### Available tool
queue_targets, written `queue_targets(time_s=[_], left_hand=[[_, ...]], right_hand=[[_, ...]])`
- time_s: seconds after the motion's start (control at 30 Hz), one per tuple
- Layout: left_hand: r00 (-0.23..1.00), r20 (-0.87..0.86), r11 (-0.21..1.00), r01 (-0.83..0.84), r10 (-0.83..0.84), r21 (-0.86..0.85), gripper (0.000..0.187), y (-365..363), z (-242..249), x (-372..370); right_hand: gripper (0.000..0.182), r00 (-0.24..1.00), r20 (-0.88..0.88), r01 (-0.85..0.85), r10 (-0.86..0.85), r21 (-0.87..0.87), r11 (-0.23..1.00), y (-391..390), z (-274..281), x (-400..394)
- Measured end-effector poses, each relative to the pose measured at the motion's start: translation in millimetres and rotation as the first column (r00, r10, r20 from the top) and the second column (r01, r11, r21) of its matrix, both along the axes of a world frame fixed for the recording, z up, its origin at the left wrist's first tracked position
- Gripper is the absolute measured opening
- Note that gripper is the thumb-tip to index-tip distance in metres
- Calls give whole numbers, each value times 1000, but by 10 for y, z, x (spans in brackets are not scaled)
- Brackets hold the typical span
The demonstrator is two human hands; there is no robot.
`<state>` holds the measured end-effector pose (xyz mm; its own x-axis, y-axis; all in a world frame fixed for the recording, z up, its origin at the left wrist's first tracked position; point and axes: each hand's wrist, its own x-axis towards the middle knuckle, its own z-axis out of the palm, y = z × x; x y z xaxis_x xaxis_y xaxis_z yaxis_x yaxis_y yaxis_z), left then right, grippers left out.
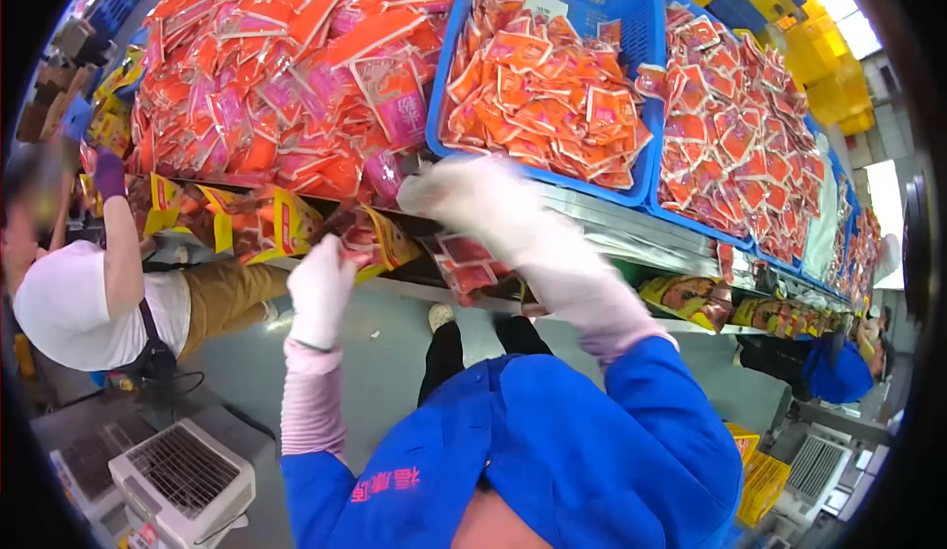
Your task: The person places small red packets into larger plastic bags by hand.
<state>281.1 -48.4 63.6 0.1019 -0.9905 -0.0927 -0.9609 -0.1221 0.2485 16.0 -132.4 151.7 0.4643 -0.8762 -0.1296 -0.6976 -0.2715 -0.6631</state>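
My left hand, in a white glove, is closed at the near edge of an open yellow pouch with red packets inside. My right hand, also white-gloved, is smeared by motion above the line's edge, between the heap of red packets and the blue basket. Its fingers cannot be made out. Below the right forearm, clear-and-red packets sit in another pouch. Small orange-red sachets fill much of that basket.
More filled yellow pouches line the edge to the left, and others to the right. Another basket of red sachets stands at the right. A co-worker in a white shirt works at the left. Yellow crates are stacked behind.
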Motion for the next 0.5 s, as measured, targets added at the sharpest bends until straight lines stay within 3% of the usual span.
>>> queue_targets(time_s=[0.03, 0.07, 0.1, 0.13, 0.17, 0.2, 0.23, 0.27, 0.33, 0.37, 0.4, 0.5], left_hand=[[984, -180, 994, -6, -14, -106, 13, 29, 356, 33], [943, -333, 978, -52, -19, -203, 11, 109, 638, 82], [910, -407, 965, -27, -84, -259, 6, 134, 741, 75], [915, -398, 966, -36, -71, -255, 6, 169, 745, 29], [849, -508, 973, 29, -144, -227, 6, 191, 714, -59], [765, -610, 974, 101, -207, -204, 7, 217, 669, -158], [769, -574, 952, 146, -281, -269, 12, 226, 571, -336], [816, -455, 915, 206, -356, -346, 13, 207, 472, -498], [876, -225, 881, 345, -426, -325, 17, 147, 153, -663], [897, -101, 889, 403, -431, -216, 19, 107, -71, -640], [899, 25, 893, 437, -437, -106, 22, 71, -212, -613], [896, 27, 880, 440, -443, -180, 31, 160, -254, -533]], right_hand=[[37, 937, 26, 348, -349, -159, 924, -62, -157, -707], [47, 748, 11, 641, -664, -275, 717, -188, -292, -1535], [57, 517, -123, 735, -847, -444, 513, -301, -594, -2354], [68, 310, -246, 716, -918, -575, 396, -367, -1073, -3107], [75, 199, -488, 785, -849, -440, 437, -410, -1426, -3515], [69, 258, -597, 764, -760, -355, 539, -422, -1963, -3841], [61, 199, -552, 809, -810, -374, 454, -569, -2275, -4058], [54, 136, -500, 846, -855, -391, 363, -712, -2568, -4257], [42, 241, -531, 788, -813, -381, 482, -672, -2757, -4302], [32, 341, -625, 635, -702, -397, 662, -582, -2557, -4252], [29, 384, -640, 512, -666, -452, 730, -470, -2336, -4186], [21, 625, -246, 660, -741, -340, 670, -146, -1608, -4016]])
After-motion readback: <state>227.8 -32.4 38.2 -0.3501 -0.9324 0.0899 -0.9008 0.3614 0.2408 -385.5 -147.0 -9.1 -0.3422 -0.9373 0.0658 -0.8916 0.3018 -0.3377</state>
